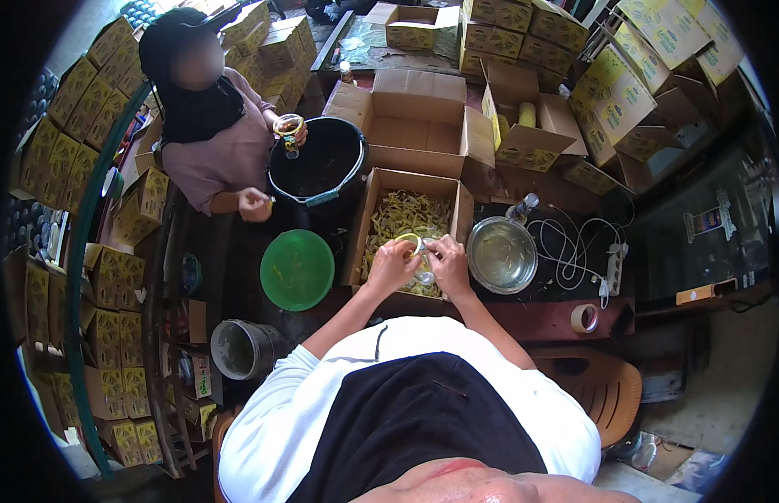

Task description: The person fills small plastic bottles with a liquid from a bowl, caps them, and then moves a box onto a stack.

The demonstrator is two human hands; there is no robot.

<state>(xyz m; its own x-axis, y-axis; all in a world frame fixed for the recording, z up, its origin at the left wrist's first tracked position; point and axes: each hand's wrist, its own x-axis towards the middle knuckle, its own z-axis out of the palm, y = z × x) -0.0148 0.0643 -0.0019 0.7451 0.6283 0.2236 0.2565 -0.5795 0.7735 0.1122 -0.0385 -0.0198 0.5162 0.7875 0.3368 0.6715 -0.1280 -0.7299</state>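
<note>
Both of my hands meet over an open cardboard box (466, 220) filled with yellow strips and scraps (399, 214). In the fingers of my left hand (391, 263) is a yellow-rimmed ring or roll (412, 238). My right hand (449, 259) pinches a small clear piece against it; the fingers hide its exact shape. Below and between the hands shows a clear plastic container (425, 276); whether it is held or lies on the scraps, I cannot tell. Just right of my right hand stands a round bowl of liquid (502, 254), with a clear bottle (522, 207) behind it.
Left are a green basin (297, 270), a grey bucket (238, 349) and a large black bucket (359, 135). A co-worker (219, 135) holds a clear yellow-rimmed item (289, 129) there. Cables (568, 251), a power strip (614, 267) and tape (584, 319) lie right. Open cartons (421, 119) stand ahead.
</note>
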